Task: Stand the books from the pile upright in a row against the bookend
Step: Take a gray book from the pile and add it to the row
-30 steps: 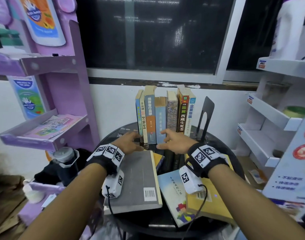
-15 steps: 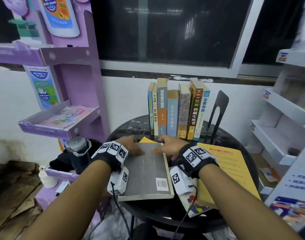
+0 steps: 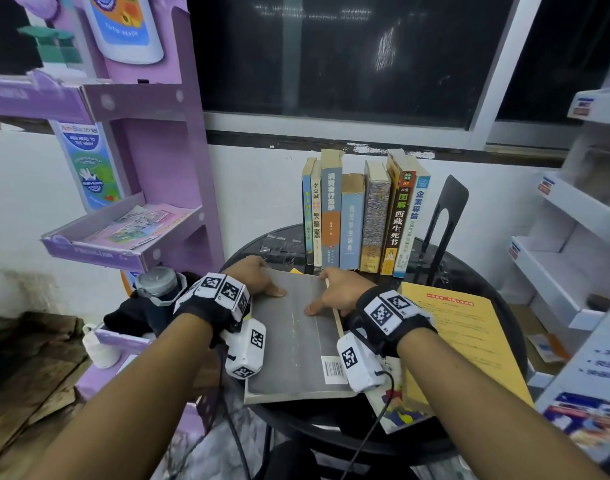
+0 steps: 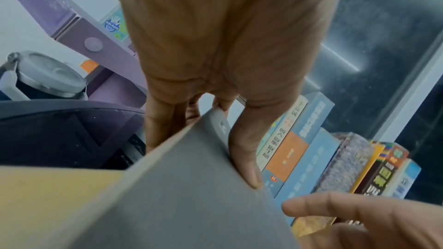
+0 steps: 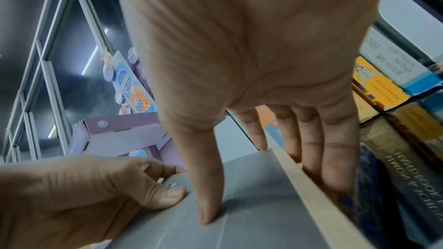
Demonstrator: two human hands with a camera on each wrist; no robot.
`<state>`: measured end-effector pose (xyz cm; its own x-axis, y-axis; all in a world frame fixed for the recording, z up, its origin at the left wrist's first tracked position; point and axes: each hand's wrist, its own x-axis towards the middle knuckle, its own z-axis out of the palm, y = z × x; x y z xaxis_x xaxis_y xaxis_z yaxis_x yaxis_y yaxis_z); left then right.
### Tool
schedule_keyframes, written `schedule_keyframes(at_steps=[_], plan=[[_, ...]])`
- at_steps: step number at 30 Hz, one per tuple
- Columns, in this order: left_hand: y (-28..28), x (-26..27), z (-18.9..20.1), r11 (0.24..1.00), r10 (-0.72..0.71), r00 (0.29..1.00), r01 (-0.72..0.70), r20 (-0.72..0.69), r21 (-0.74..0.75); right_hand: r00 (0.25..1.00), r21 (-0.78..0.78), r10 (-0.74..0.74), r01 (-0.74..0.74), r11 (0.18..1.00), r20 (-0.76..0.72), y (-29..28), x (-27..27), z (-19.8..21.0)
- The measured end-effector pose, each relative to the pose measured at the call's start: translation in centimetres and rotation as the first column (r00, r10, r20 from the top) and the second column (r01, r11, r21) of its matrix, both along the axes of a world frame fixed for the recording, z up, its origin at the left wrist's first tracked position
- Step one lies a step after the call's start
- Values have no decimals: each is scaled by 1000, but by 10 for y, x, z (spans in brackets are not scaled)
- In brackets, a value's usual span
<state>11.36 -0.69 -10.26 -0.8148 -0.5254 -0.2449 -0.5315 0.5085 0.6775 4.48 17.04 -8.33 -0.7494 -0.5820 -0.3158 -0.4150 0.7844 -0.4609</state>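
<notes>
Fingers of our left hand point(image 3: 253, 277) go under the far left corner of the grey book point(image 3: 296, 341), out of sight from the head camera, while the thumb lies on the cover; the left wrist view shows the fingers curled round that corner, so this hand grasps the book. Our right hand point(image 3: 338, 292) takes the book's right edge near the far end: thumb flat on the cover, the other fingers point(image 5: 333, 158) tucked below the cream page block, and how far under they reach we cannot tell.

We see the grey book lying flat, back cover and barcode up, on the pile at the near left of the round black table point(image 3: 469, 271). Its long axis runs from us toward the wall, spine to the left, page edge to the right. Our wrist units cover part of its near end. Beneath it only a sliver of a yellow book point(image 3: 296, 270) shows at the far edge, and a white illustrated book point(image 3: 397, 403) sticks out at the near right, mostly hidden. To the right lies a large yellow book point(image 3: 469, 341), flat.

Beyond our hands the row of upright books point(image 3: 362, 216) stands with spines facing us, leaning slightly. The black bookend point(image 3: 447, 209) stands just to their right; whether the last book touches it is unclear.
</notes>
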Motion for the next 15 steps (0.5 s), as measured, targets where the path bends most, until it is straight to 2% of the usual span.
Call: schedule_keyframes(at_steps=[7, 15], plan=[[-2, -1, 12, 986, 51, 985, -23, -168, 164, 999, -38, -30, 30, 999, -10, -4, 1, 8], [8, -1, 28, 960, 62, 942, 34, -329, 279, 994, -191, -98, 86, 978, -56, 8, -5, 15]])
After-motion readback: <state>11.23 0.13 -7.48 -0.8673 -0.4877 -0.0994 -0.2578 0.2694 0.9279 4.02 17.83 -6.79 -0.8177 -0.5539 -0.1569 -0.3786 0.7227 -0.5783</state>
